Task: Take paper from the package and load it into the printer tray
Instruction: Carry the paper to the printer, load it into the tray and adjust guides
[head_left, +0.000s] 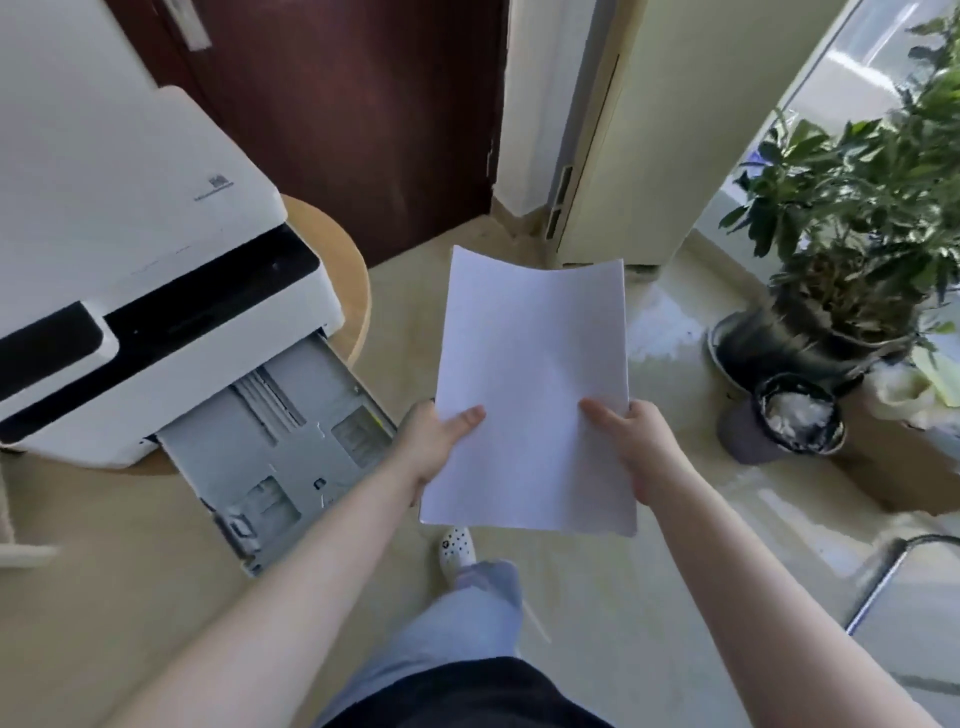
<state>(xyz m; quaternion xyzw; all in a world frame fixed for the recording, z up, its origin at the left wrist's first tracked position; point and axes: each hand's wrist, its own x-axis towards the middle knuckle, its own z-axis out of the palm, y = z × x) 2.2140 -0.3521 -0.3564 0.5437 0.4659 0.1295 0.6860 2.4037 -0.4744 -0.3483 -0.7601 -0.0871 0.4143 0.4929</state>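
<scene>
White paper: a stack of blank sheets (530, 395) is held in the centre of the frame, above the floor, its far edge bowed slightly upward; no print shows on the top sheet.
Left hand: the left hand (436, 447) grasps the stack's lower left edge, thumb pressed on top, the other fingers hidden beneath.
Right hand: the right hand (641, 441) grasps the lower right edge the same way, thumb on top, fingers curled under.
Printer: a white printer with black panels (140, 249) fills the left of the frame, resting on a round wooden stool (343, 270).
Writing: a small dark logo with a line of text under it (218, 188) sits on the printer lid; too blurred to read.
Tray: the grey paper tray (280, 447) is pulled out toward lower centre, no paper in it, just left of the left hand.
Plant: a leafy potted plant (852, 218) stands at the right edge.
Bin: a small dark bin (779, 421) holding white scraps sits just below the plant pot.
Foot: a white perforated shoe (457, 545) shows under the stack.
</scene>
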